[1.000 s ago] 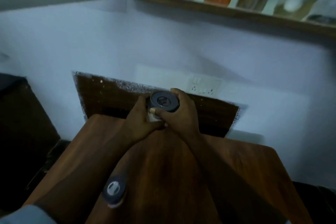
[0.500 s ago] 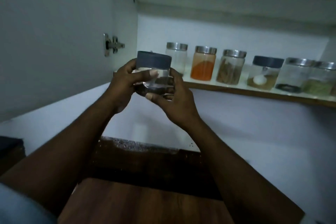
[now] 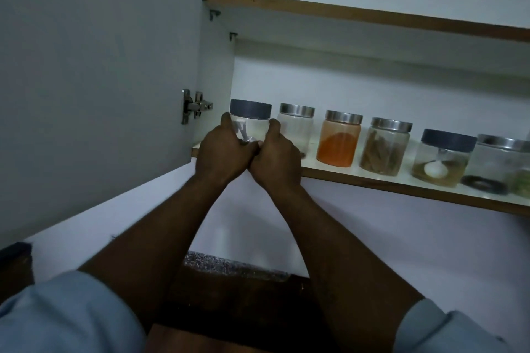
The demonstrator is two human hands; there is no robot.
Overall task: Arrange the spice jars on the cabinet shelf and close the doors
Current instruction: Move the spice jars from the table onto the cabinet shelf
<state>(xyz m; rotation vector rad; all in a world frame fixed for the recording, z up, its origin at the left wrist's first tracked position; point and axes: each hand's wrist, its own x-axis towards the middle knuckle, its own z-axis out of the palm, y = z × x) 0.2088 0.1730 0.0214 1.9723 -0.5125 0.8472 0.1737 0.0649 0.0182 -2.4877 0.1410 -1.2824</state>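
The shelf (image 3: 372,179) has a smooth, pale, faintly glossy top and a brown wood-look front edge. On it, the jar (image 3: 252,127) at the left end is clear and glossy with a matt grey plastic-looking lid. Right of that jar stand clear jars with brushed metal lids (image 3: 297,110); one (image 3: 339,142) shows orange powder. Left of the jar, the door (image 3: 94,80) is a flat matt grey panel bearing a shiny metal hinge (image 3: 195,106). Below the shelf, the desk (image 3: 200,341) looks like smooth brown wood, and the sleeves (image 3: 66,318) are pale blue cloth.
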